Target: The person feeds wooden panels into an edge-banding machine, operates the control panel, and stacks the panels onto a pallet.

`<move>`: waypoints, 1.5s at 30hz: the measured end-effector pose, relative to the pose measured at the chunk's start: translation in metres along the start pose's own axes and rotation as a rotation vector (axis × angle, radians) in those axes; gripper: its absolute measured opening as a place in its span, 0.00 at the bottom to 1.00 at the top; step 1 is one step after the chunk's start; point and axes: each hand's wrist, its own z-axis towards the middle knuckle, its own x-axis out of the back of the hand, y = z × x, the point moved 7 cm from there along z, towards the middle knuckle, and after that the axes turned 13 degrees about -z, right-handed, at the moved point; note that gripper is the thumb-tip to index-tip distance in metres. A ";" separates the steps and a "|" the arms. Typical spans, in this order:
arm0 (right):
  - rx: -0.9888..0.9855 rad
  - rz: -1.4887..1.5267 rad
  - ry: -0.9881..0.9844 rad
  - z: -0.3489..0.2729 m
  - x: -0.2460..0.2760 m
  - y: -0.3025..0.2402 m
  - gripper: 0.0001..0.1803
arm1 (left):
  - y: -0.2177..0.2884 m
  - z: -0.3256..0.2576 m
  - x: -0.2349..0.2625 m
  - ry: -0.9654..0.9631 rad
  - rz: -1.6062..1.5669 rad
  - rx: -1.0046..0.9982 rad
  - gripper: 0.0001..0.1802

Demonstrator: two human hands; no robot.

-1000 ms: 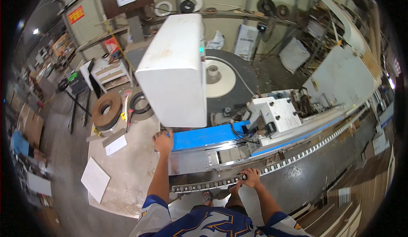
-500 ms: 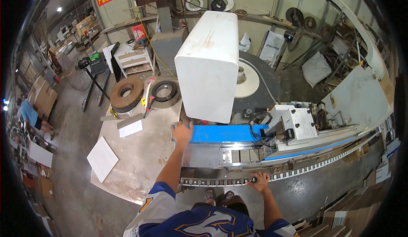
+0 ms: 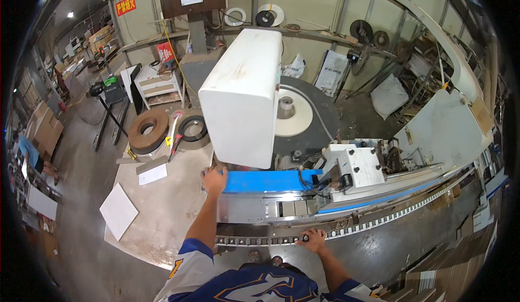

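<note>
My left hand (image 3: 214, 180) lies at the left end of a long blue cover (image 3: 260, 182) on an edge-banding machine, beside the corner of a dusty table (image 3: 162, 204). Its fingers are stretched out, with nothing visible in them. Lower down, my right hand (image 3: 313, 240) has its fingers bent over a rail of small rollers (image 3: 260, 241) that runs along the machine's front. Part of the grip is hidden by the hand itself. Above the blue cover stands a big white machine housing (image 3: 238, 123), with a round reel plate (image 3: 295, 115) behind it.
Brown (image 3: 148, 131) and black (image 3: 193, 130) rolls of edge band, a utility knife (image 3: 174, 146) and a white square panel (image 3: 118, 211) are on the table. A white machine head (image 3: 357, 166) sits to the right. Stacked boards (image 3: 455, 264) stand at lower right. A person (image 3: 32, 153) is far left.
The view has shifted, so the scene sits further left and slightly lower. Both hands stay at about the same places on the machine.
</note>
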 end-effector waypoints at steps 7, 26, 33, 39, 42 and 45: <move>0.000 -0.009 -0.184 0.003 0.000 0.003 0.50 | 0.002 -0.001 -0.009 0.028 0.028 -0.018 0.26; -0.078 -0.019 -0.081 0.024 0.034 0.093 0.28 | 0.001 0.001 0.000 -0.031 0.120 0.017 0.28; -0.269 0.139 -0.033 0.034 0.033 0.110 0.26 | 0.010 0.005 -0.005 -0.007 0.089 -0.010 0.28; -0.330 0.079 -0.018 0.038 0.027 0.113 0.24 | 0.004 0.005 -0.003 0.011 0.087 -0.024 0.27; -0.384 0.106 0.019 0.038 0.030 0.113 0.24 | 0.005 0.006 -0.003 -0.014 0.096 -0.012 0.27; -0.451 0.157 0.042 0.040 0.035 0.115 0.24 | 0.001 0.007 -0.005 -0.046 0.121 0.022 0.27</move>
